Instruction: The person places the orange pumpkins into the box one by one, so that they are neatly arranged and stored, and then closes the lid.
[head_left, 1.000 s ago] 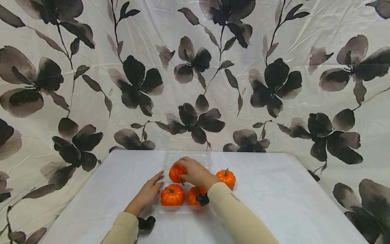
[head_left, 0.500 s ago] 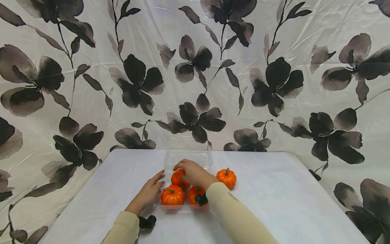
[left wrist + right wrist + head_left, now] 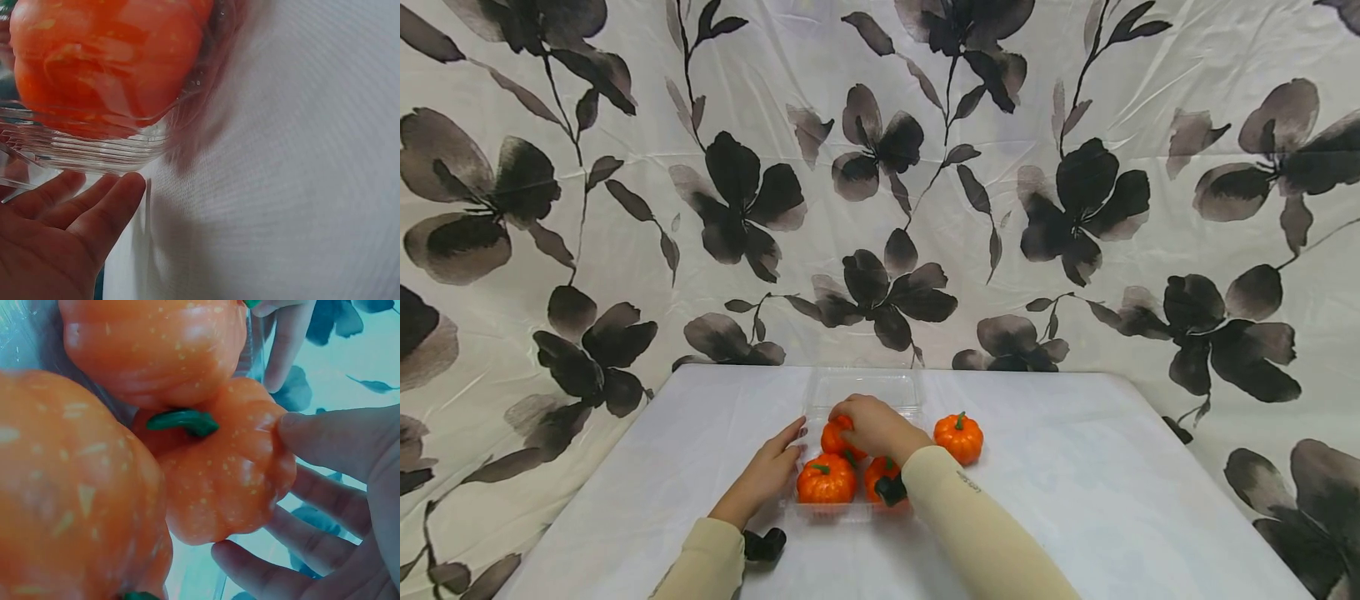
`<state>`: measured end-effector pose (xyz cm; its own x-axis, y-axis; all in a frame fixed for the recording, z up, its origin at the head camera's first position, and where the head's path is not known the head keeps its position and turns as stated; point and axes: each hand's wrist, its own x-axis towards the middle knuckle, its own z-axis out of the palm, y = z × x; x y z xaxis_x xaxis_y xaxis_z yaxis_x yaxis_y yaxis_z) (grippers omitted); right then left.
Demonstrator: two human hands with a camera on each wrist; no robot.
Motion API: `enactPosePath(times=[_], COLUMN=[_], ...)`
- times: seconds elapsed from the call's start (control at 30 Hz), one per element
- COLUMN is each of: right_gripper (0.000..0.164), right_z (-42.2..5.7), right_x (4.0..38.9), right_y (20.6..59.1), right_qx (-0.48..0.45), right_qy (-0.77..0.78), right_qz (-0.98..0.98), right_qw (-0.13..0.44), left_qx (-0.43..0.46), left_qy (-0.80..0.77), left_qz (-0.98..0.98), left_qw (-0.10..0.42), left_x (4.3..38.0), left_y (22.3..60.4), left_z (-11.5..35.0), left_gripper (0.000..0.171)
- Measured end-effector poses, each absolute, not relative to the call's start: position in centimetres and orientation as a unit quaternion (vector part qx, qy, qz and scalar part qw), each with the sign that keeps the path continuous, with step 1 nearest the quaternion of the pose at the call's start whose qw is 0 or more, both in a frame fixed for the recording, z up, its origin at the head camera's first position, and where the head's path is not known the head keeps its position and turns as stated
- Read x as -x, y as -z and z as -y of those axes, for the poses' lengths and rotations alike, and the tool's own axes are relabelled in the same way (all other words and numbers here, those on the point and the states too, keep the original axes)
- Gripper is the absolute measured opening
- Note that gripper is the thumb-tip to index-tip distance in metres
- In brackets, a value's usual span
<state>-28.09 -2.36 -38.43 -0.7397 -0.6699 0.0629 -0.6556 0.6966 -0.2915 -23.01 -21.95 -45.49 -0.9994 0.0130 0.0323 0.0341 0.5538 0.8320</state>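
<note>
A clear plastic clamshell container (image 3: pixel 865 510) stands mid-table with its lid (image 3: pixel 865 390) folded back. Two orange pumpkins, front left (image 3: pixel 826 480) and front right (image 3: pixel 877 477), sit in its near half. My right hand (image 3: pixel 880 427) holds a third pumpkin (image 3: pixel 837 437) in the far left part, thumb on one side and fingers around the other. In the right wrist view that pumpkin (image 3: pixel 231 469) leans against its neighbours, its green stem pointing sideways. My left hand (image 3: pixel 769 471) touches the container's left wall with fairly straight fingers (image 3: pixel 112 206).
Another orange pumpkin (image 3: pixel 958 439) stands on the white-covered table (image 3: pixel 1075 500), right of the container. A floral curtain (image 3: pixel 880 208) hangs behind the table's far edge. Black wrist cameras sit on both wrists; my right forearm passes over the container's right side.
My right hand has lowered the held pumpkin a little, down into the container, and its stem is now partly hidden. The left hand stays at the container's side.
</note>
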Motion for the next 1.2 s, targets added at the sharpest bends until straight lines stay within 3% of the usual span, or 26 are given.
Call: enactPosePath(times=[0.7,1.2], right_gripper=[0.030,0.032], right_z=[3.3,0.6], right_x=[27.8,27.5], right_y=[38.4,37.4], right_qx=[0.350,0.364], right_qy=[0.147,0.179], right_qz=[-0.925,-0.914], right_qw=[0.018,0.019], left_qx=[0.005,0.014], left_qy=[0.474,0.471], left_qz=[0.881,0.882], left_qw=[-0.001,0.001], left_x=[23.0,22.9], left_y=[45.5,45.1], left_z=[21.9,21.8], left_gripper=[0.055,0.055])
